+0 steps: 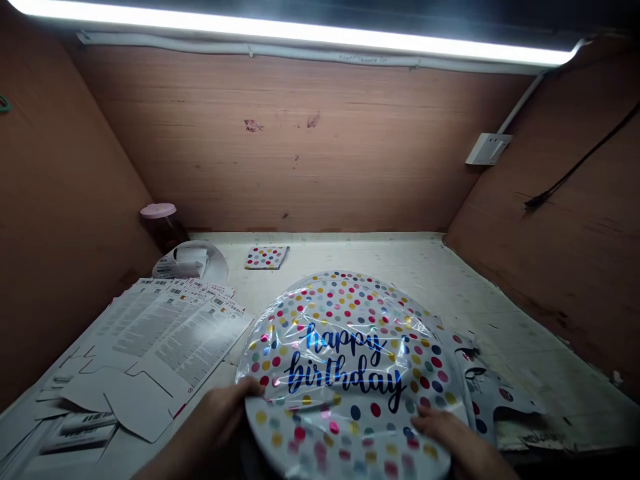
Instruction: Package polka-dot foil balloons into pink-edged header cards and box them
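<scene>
A flat, round foil balloon [345, 413] with coloured dots and the words "happy birthday" lies in front of me, its near edge running out of view at the bottom. At its left edge my left hand [225, 410] is closed on the foil, thumb on top. My right hand [447, 430] grips its lower right side, fingertips pressing on the printed face and the other fingers hidden. More dotted foil [500, 393] sticks out beneath on the right, beside dark gaps. Other round foil edges show behind the top one.
Fanned printed cards [175, 327] cover the table's left side. Behind them are a roll of labels [215, 263] and a pink-lidded cup [159, 212]. A small folded dotted packet [267, 257] lies farther back. Wooden panels enclose the table; a socket [489, 149] and black cable [575, 167] are on the right.
</scene>
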Action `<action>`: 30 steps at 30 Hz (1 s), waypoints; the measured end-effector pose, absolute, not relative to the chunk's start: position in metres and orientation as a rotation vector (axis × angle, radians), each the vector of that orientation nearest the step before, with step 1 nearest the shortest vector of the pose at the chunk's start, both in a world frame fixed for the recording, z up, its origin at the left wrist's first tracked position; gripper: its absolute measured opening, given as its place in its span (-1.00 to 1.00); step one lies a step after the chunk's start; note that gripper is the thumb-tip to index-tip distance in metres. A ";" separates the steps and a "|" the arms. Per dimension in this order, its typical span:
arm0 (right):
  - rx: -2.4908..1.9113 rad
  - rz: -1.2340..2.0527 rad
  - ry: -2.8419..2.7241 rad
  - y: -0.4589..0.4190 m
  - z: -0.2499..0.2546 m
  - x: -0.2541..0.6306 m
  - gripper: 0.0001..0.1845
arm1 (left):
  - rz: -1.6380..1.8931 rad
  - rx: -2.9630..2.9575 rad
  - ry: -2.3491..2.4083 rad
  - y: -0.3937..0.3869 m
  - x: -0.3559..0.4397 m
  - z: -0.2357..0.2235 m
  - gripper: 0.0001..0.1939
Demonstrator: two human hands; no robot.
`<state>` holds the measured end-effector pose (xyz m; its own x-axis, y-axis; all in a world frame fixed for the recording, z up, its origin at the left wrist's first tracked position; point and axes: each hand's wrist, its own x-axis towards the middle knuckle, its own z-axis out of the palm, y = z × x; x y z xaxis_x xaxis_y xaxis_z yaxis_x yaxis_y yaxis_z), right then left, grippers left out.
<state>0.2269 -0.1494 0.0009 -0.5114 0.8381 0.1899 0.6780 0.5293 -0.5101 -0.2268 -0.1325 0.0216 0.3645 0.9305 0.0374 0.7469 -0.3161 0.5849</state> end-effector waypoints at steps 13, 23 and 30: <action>-2.166 0.051 -2.234 -0.058 0.040 0.177 -0.60 | 0.182 2.566 1.268 -0.094 -0.132 0.017 -0.15; -1.135 -0.377 -2.518 -0.047 -0.004 0.213 -0.39 | 0.548 2.592 1.424 -0.047 -0.173 0.007 -0.55; -0.918 -0.120 -2.522 -0.085 0.005 0.252 -0.54 | 0.952 2.493 1.292 -0.088 -0.251 0.012 -0.69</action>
<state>0.2525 -0.0855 0.0047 -0.6766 0.5892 0.4417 0.6286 0.7746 -0.0703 -0.2515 -0.0882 0.0123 0.4185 0.7837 0.4590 0.6705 -0.6075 0.4259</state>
